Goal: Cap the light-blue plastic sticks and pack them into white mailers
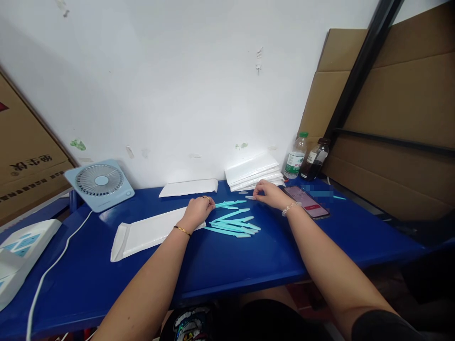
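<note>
My left hand (199,211) is closed on the handle ends of a few slim turquoise eyebrow razors (231,204), whose other ends point right. My right hand (267,193) pinches a small translucent blade cover (250,198) just above the blue table. Another small clear cover (243,192) lies close beside it. Below, between my hands, several more turquoise razors (231,227) are fanned out on the table, pale covers over their right ends. A white padded envelope (149,234) lies partly under my left hand and wrist.
Behind are a flat white envelope (188,188) and a stack of white envelopes (252,171). A phone (307,201) lies by my right wrist, near a water bottle (295,156) and a dark drink bottle (315,161). A fan (100,182) and white device (28,255) stand left.
</note>
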Tool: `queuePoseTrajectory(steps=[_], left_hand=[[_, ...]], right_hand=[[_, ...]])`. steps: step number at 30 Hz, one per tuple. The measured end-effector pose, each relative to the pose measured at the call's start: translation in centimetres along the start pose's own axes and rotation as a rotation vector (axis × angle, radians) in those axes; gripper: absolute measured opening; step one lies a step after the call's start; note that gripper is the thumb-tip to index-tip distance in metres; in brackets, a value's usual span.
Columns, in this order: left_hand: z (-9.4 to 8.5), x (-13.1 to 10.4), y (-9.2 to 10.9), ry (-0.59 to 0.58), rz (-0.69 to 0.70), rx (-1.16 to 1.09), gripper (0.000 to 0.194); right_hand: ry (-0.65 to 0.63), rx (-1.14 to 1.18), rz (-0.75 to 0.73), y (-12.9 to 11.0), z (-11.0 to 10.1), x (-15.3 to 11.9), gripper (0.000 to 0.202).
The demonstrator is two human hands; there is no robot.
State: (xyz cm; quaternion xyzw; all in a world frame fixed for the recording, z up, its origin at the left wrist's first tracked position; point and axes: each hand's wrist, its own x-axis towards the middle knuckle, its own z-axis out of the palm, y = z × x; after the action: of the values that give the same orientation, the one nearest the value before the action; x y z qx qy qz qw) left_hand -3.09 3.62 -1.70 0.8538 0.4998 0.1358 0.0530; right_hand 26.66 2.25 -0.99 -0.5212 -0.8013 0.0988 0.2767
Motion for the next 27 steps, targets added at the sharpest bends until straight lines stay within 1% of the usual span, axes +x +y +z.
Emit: queuePoseTrajectory(steps=[7,12,19,21,23,25,27], left_hand=[[0.1,0.1,-0.4,0.004,-0.031,-0.08,0.02],[0.2,0.0,-0.4,0.004,-0.027,-0.147,0.02],[0.5,0.2,-0.5,-0.029,0.002,-0.41,0.023],[0.5,0.1,-0.5,-0.029,0.005,-0.443,0.023],[0.4,-0.1,-0.5,-0.051,-0.007,-0.446,0.023],[0.4,-0.3,-0.4,-0.097,-0.015,-0.425,0.024],[0.3,-0.4,-0.2,-0.112,-0.011,-0.387,0.024]], right_hand=[[0.018,0.028,-0.009,0.3,0.0,0.0,0.006],[0.013,0.078,-0.029,-0.2,-0.1,0.0,0.006],[-0.006,0.157,-0.067,-1.9,0.0,-0.1,0.008],[-0.024,0.185,-0.083,-2.1,0.0,-0.1,0.008],[-0.069,0.217,-0.086,-2.0,0.0,-0.1,0.009],[-0.102,0.22,-0.064,-1.3,0.1,-0.1,0.012],[-0.076,0.161,-0.009,-0.1,0.2,0.1,0.013]])
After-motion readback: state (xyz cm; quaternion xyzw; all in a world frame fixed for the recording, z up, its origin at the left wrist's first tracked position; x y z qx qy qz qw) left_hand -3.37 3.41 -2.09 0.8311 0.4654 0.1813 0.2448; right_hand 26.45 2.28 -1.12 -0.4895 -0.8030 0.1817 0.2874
